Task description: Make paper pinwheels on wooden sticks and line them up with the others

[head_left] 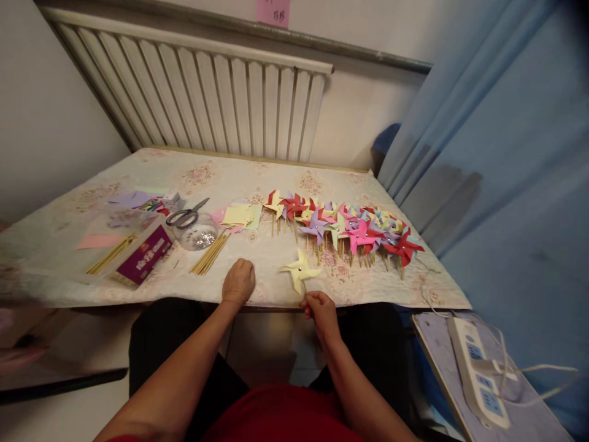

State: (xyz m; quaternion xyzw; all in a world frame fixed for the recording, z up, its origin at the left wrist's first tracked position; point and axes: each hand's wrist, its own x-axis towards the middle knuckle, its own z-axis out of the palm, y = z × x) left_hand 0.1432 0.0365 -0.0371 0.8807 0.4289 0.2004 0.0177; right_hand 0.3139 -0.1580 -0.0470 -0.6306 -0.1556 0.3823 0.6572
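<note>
My right hand point(321, 310) is closed on the stick of a pale yellow paper pinwheel point(299, 270) at the table's front edge. The pinwheel's blades face up toward me, with a small shiny pin at their centre. To the left, my left hand point(238, 280) rests on the tablecloth as a loose fist, and nothing sticks out of it. Beside that fist lies a bundle of thin wooden sticks point(210, 254). Beyond the right hand stands a dense group of finished paper pinwheels point(343, 227) in red, pink, purple, yellow and green.
A clear dish of small metal pins point(197, 236) sits at the left, with scissors point(186, 216) across its rim. Nearby are a purple-labelled box point(145, 252) and yellow paper squares point(238, 215). A radiator point(207, 92) lines the wall; a power strip point(478, 371) lies at the right.
</note>
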